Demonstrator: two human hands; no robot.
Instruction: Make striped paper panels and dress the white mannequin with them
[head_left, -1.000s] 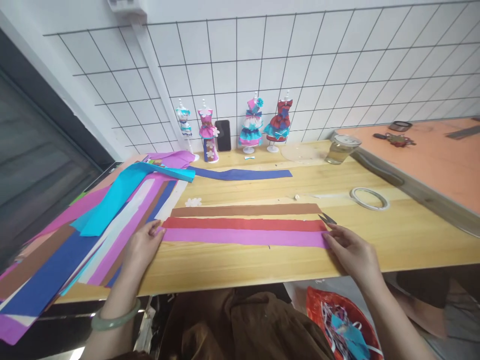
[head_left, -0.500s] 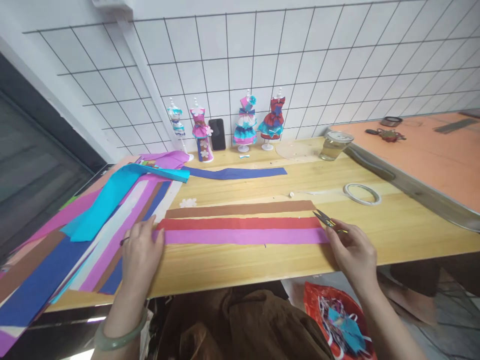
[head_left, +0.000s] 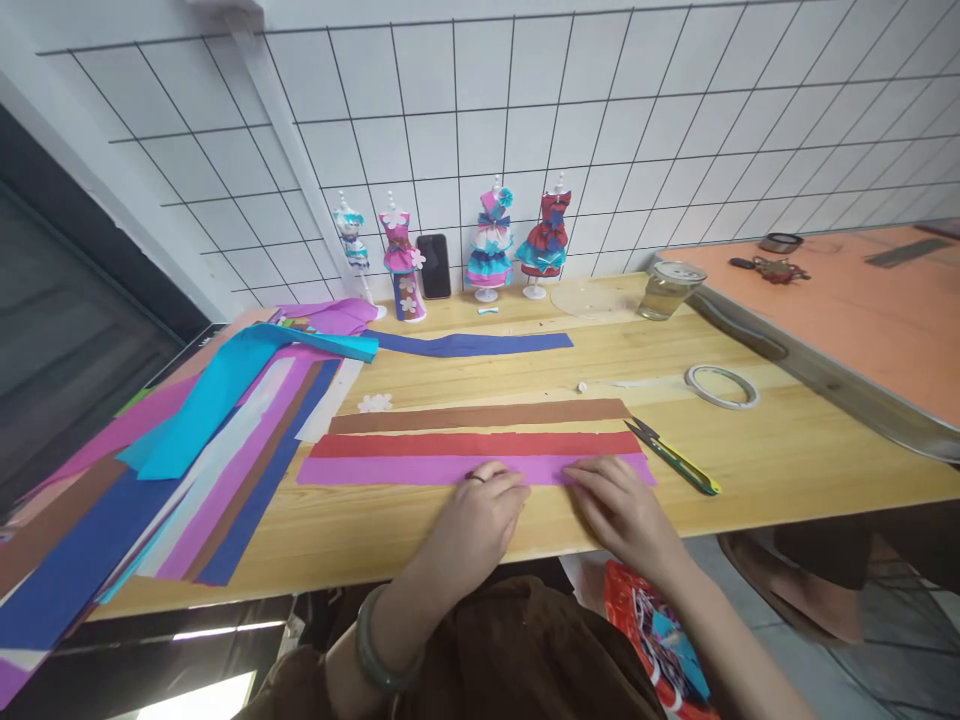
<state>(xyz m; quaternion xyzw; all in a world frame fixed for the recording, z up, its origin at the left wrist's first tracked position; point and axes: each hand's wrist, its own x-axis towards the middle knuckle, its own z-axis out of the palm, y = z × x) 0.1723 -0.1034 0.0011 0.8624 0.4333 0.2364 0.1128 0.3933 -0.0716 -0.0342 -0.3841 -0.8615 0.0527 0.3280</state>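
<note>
A purple crepe-paper strip [head_left: 390,471] lies flat along a red strip [head_left: 450,444], with a brown strip [head_left: 480,414] just beyond. My left hand [head_left: 480,512] has its fingers drawn together at the purple strip's near edge; what they pinch, if anything, is hidden. To its right, my right hand [head_left: 619,505] rests with fingers stretched over the same strip, fingertips pointing left, and holds nothing that I can see. Thread snips [head_left: 679,460] with yellow-green handles lie on the table beside the strips' right end.
Colourful strips [head_left: 247,440] are heaped at the left. Several small dress forms [head_left: 491,245] and a phone [head_left: 433,266] stand by the wall. A tape roll [head_left: 721,387] and a cup of liquid [head_left: 670,290] are at the right; a red bag [head_left: 637,610] is below the edge.
My right hand has let go of the thread snips and moved left onto the purple strip. My left hand has left the strips' left end and come right, near the other hand.
</note>
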